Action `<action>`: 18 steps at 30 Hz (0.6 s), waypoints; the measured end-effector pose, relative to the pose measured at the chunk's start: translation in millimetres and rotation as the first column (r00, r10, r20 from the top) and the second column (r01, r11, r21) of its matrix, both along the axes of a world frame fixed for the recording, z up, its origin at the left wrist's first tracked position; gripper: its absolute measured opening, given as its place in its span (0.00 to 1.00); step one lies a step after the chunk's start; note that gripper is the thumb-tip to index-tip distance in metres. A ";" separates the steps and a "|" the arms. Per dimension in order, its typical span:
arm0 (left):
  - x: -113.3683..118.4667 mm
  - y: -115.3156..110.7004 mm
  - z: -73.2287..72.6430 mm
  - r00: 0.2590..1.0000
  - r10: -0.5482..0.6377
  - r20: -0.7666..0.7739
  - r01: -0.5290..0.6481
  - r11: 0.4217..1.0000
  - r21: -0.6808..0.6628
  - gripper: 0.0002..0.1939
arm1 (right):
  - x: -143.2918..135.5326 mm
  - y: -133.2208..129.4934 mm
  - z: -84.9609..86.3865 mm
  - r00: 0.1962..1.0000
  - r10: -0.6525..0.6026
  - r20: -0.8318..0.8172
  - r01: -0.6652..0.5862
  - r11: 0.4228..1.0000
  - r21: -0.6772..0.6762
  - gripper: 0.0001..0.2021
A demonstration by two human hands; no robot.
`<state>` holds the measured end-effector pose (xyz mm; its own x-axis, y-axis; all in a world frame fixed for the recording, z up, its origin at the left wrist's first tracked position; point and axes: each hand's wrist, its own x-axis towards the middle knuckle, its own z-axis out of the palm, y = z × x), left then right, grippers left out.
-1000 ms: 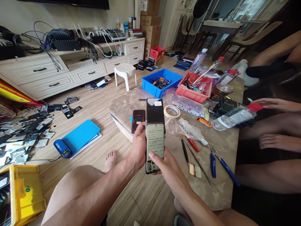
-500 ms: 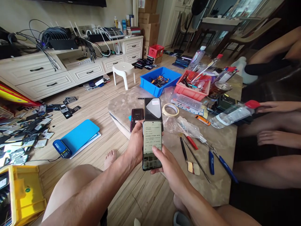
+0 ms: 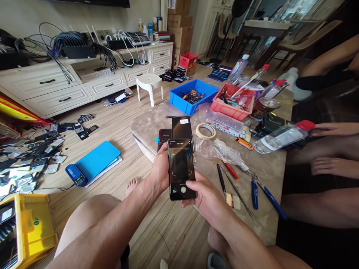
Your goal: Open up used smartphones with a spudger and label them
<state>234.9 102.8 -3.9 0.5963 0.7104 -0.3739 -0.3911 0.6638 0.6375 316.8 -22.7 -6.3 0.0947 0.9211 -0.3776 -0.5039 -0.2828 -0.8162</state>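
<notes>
A slim black smartphone (image 3: 181,160) hides the lower part of a glossy black slab with a white label (image 3: 178,129), which may lie flat, and part of a dark-backed, scuffed phone (image 3: 165,134). The fingers behind the smartphone are mostly out of sight. Its dark screen shows corner brackets above a round white button. The left hand (image 3: 161,170) clasps its left edge; the right hand (image 3: 206,190) grips its lower right, thumb over the screen. It is held near the mottled grey-brown tabletop (image 3: 148,125), above a wood-plank floor (image 3: 120,119); beyond stand a white plastic stool (image 3: 149,79) and cream drawers (image 3: 103,85).
</notes>
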 end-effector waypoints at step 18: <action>-5.5 5.5 3.9 1.000 -0.004 -0.026 0.004 1.000 0.004 0.21 | -9.3 1.3 9.0 0.999 -0.001 0.044 0.001 1.000 0.012 0.28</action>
<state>229.5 108.4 0.0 0.5896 0.7093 -0.3864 -0.3717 0.6630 0.6499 307.5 -21.3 2.6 0.1121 0.9255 -0.3618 -0.4677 -0.2721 -0.8410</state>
